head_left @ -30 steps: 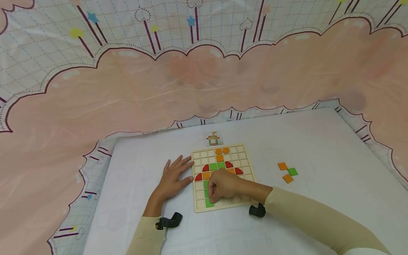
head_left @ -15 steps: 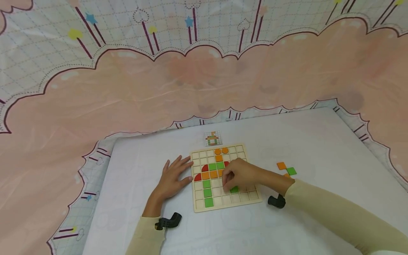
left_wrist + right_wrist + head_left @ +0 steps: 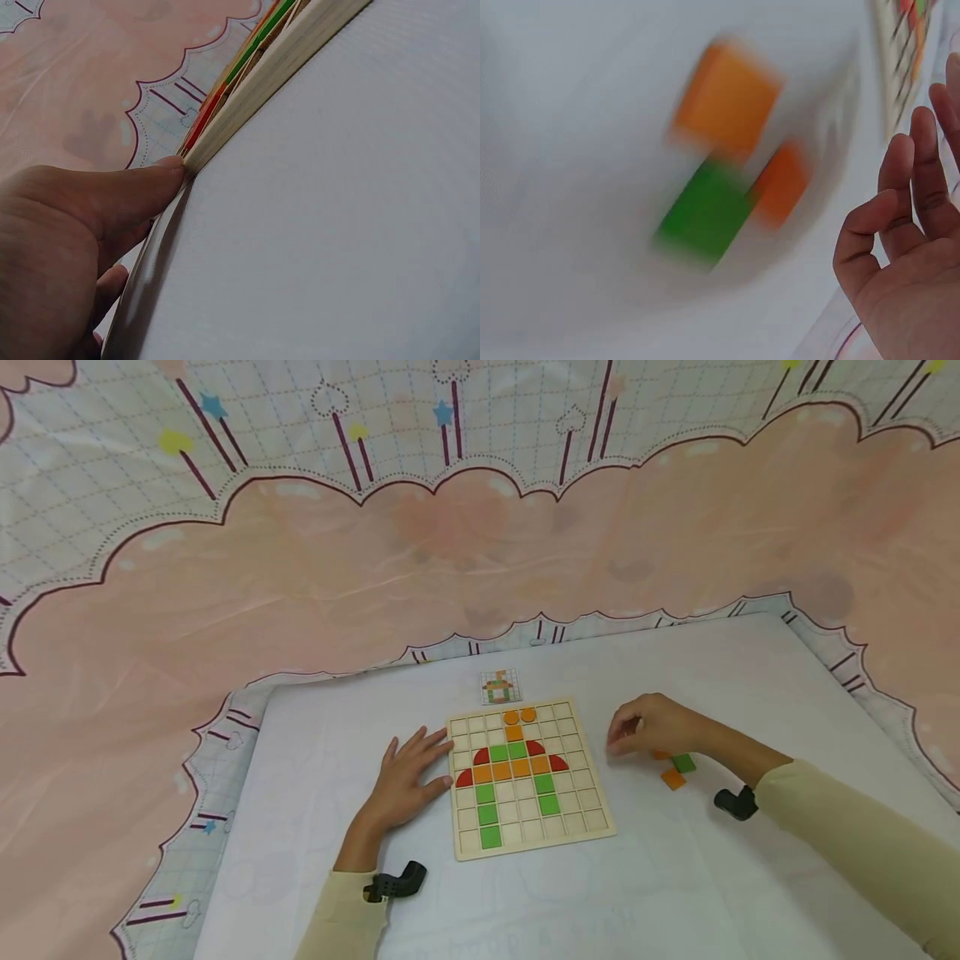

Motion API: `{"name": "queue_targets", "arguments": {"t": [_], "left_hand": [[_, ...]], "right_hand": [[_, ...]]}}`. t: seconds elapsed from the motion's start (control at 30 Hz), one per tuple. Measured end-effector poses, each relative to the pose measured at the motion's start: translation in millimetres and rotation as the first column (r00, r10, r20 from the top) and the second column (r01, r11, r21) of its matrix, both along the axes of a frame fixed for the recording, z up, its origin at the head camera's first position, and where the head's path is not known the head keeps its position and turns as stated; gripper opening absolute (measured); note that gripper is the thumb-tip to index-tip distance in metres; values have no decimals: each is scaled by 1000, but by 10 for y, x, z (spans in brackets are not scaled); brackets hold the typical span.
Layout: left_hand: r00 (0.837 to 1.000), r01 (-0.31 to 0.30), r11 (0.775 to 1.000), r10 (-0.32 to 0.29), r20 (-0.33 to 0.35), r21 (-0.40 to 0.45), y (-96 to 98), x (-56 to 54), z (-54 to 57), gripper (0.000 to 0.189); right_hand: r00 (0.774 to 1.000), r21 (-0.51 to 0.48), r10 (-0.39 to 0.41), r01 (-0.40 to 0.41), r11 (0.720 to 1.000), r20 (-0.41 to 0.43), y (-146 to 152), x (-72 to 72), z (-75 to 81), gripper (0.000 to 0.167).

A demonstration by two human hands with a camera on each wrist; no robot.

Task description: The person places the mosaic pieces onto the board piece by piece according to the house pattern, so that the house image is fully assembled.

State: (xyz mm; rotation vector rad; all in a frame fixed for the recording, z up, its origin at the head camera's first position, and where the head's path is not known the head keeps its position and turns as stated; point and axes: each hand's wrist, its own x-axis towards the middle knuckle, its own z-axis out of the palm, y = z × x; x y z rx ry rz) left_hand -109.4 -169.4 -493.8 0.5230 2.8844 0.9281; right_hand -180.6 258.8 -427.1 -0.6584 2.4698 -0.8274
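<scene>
The wooden grid board (image 3: 585, 802) lies on the table, bearing green and orange squares, red quarter-rounds and orange discs. At its left edge my left hand (image 3: 408, 785) rests with fingers spread, and in the left wrist view its thumb (image 3: 142, 191) touches the board's side. My right hand (image 3: 656, 725) is over the table right of the board, its fingers loosely bent and holding nothing. Just beneath and beside it lie a green square tile (image 3: 683, 763) and two orange square tiles, one (image 3: 673, 778) in front and the other partly hidden by the hand. The right wrist view shows these tiles blurred.
A small picture card (image 3: 500, 686) with a coloured grid pattern lies just behind the board. White cloth (image 3: 360, 710) covers the table, and a patterned pink curtain (image 3: 450, 560) hangs behind it. Each wrist wears a black camera mount (image 3: 397, 881).
My right hand has left the board and moved right to the loose tiles, uncovering the green squares on the board's right side. The left hand has stayed in place.
</scene>
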Motion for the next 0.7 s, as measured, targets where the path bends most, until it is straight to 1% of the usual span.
{"name": "queue_targets", "arguments": {"t": [0.17,0.33,0.5,0.7], "left_hand": [[1000,-2,1000,3,-12,7,0,5,-5,59],[1000,-5,1000,6,-20,13,4,12,-4,58],[1000,-3,1000,4,-23,24,4,13,-3,58],[1000,-6,1000,6,-18,17,2,9,-6,58]], "right_hand": [[999,86,-49,49,995,-8,329,-62,-28,10],[998,151,-60,55,987,26,529,-97,-80,18],[997,153,-61,55,987,38,595,-100,-112,21],[999,132,-40,38,990,12,596,-65,-103,20]]}}
